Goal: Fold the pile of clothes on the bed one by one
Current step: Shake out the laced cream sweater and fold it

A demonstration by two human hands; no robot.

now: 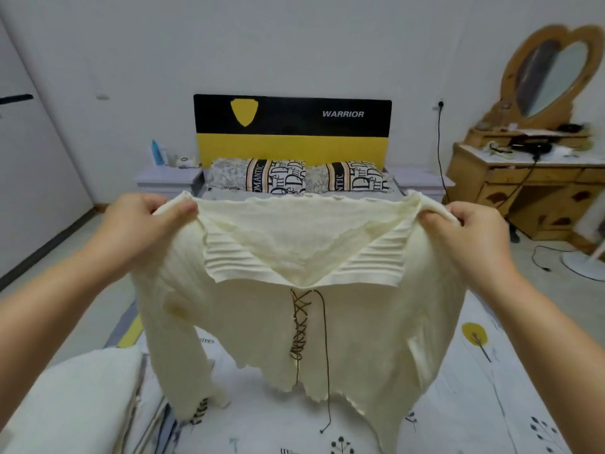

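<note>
I am holding a cream knit top (294, 309) spread in the air above the bed (510, 381), near its foot edge. My left hand (137, 224) is pinching the left shoulder of the top, thumb pressing the wavy neckline against curled fingers; my right hand (471, 231) is gripping the right shoulder in the same manner. The wide ribbed collar (301, 257) is hanging folded down at the front, and a dark lace (302, 326) is crossing down the middle of the chest, one loose end dangling below the hem. Both sleeves are hanging down, the left cuff touching the printed sheet. A stack of pale fabric (75, 398) is lying at the bed's left edge, just beside that sleeve. Two patterned pillows (258, 175) are resting at the head edge, against a black and yellow headboard (291, 126). A wooden dressing table (530, 188) is standing to the right of the bed.
</note>
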